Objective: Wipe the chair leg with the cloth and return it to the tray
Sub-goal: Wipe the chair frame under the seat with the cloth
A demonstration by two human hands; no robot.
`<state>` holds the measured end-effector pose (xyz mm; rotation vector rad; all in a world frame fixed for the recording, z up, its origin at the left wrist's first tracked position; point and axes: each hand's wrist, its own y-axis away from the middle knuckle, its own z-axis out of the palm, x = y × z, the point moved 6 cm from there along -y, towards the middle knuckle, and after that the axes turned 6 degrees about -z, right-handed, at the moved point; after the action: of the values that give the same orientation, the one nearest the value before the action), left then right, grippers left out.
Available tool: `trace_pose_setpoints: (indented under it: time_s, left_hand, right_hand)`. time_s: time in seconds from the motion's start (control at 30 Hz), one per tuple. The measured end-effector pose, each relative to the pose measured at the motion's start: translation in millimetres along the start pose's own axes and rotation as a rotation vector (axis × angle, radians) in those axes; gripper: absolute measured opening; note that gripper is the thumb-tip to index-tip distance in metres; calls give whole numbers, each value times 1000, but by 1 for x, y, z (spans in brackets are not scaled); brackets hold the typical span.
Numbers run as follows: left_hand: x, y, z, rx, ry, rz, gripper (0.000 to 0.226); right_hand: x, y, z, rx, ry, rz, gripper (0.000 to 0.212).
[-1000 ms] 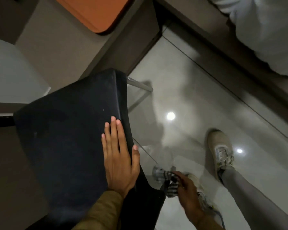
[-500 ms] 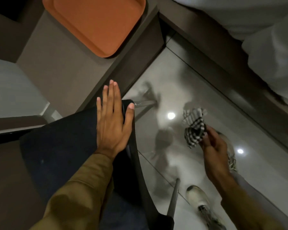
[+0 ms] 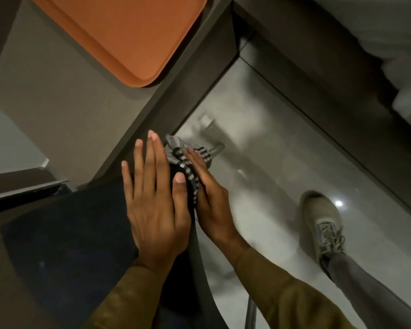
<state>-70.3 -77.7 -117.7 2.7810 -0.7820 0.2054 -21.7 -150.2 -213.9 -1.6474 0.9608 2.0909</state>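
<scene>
No readable text, label, brand, number or sign shows on anything here.

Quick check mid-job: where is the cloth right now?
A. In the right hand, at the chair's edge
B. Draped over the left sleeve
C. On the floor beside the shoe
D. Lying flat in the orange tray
A: the checked cloth is bunched under the right hand against the dark chair edge, beside the flat left hand; the orange tray shows nothing in its visible part.

A crumpled black-and-white checked cloth (image 3: 188, 162) lies pressed against the dark chair's (image 3: 69, 224) top edge, the orange tray (image 3: 138, 32) at eleven o'clock, well apart.
</scene>
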Motion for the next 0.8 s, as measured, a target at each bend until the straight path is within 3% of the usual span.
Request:
trace_pose_setpoints:
  time_s: [0.13,0.33,0.57,0.7,0.8]
  left_hand:
    - [-1,-1,2,7,-22,2,67]
    - [1,-1,2,-8,-47,12,68]
    - [5,-1,-2,-57,-62,-16,69]
    - [5,0,-3,-42,-60,2,68]
    - [0,0,1,-8,-54,15,67]
  right_hand:
    - [26,-13,0,20,53,-16,57]
    - [64,-55,-17,-6,64,298,63]
    - [-4,0,-2,-79,-4,13,49]
    - [26,-19,-6,8,32,47,50]
    - [73,-51,-20,-12,112,192,53]
